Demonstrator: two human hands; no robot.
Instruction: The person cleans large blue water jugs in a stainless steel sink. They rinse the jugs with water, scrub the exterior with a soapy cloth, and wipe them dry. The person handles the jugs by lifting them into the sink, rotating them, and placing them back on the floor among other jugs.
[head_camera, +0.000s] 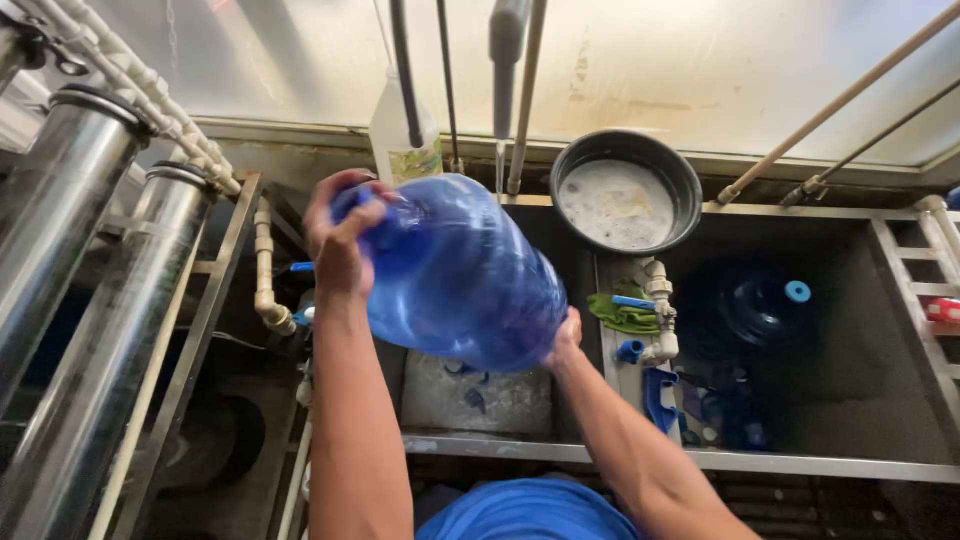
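Blue jug (465, 275) held tilted over sink (480, 400): left hand (340, 240) clasped around its upper end, right hand (566, 340) pressed under its lower end.

- The big blue bottle (462, 272) looks blurry, and its neck hides under the left hand (340, 240).
- Most of the right hand (566, 338) hides behind the bottle.
- The second bottle (762, 308), deep in the dark right corner of the sink (860, 400), is hard to see.

Pale stained wall (700, 70), steel sink basin (850, 380), metal cylinders (60, 260), white pipes (150, 90)
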